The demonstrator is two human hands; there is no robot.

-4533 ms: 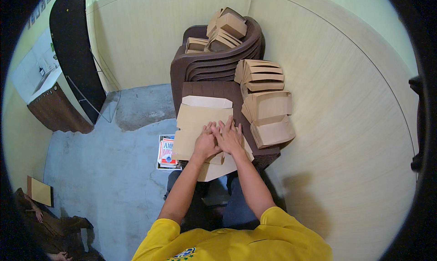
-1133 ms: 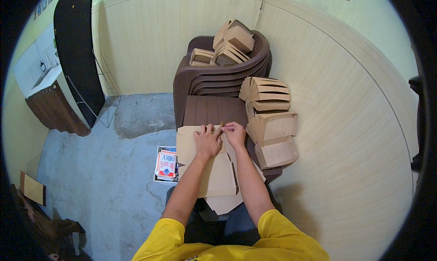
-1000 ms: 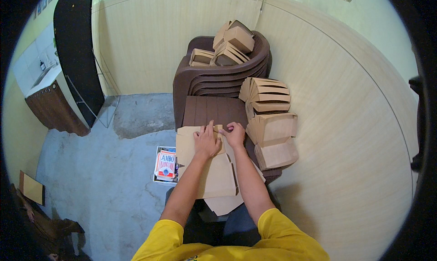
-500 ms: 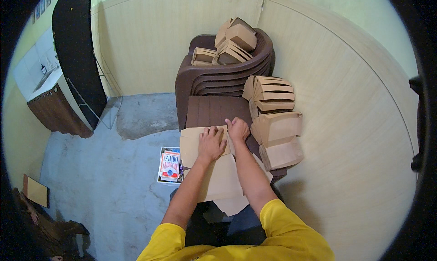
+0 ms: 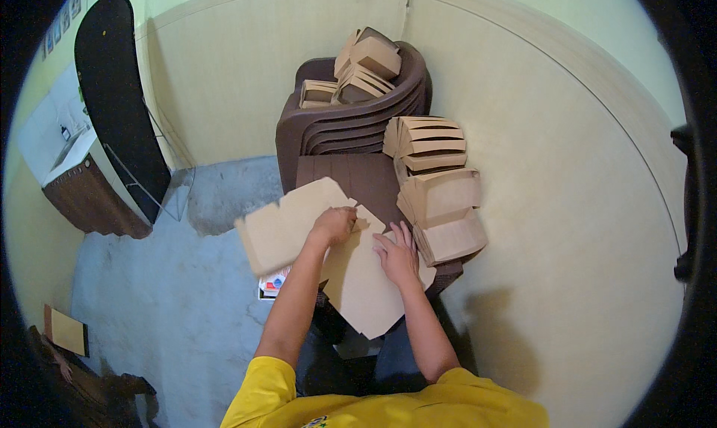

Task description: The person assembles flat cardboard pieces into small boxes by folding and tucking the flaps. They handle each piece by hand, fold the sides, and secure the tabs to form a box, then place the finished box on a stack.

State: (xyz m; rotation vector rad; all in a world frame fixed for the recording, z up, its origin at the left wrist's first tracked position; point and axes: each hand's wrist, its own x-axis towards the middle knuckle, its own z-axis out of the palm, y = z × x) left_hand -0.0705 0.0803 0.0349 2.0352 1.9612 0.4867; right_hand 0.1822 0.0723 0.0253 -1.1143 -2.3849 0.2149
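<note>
My left hand (image 5: 334, 225) is closed on the edge of a brown cardboard box blank (image 5: 291, 220), which is raised and tilted out to the left. Below it and to the right, another flat box blank (image 5: 364, 290) lies above my lap, its far part resting over the brown seat (image 5: 355, 178). My right hand (image 5: 398, 255) rests on that lower blank with its fingers spread. Part-folded cardboard boxes (image 5: 441, 211) stand against each other just right of this hand.
Stacked brown plastic chairs (image 5: 355, 122) hold more folded boxes (image 5: 366, 62). A box with a red-and-white card pack (image 5: 273, 282) is partly hidden under the raised blank. A black oval board (image 5: 123, 107) leans at left, near a curtained sink (image 5: 93, 189). A person (image 5: 82, 383) is at lower left.
My left hand has lifted a box blank and swung it left, uncovering the one beneath. My right hand has moved down and opened flat on the lower blank. The view has shifted slightly.
</note>
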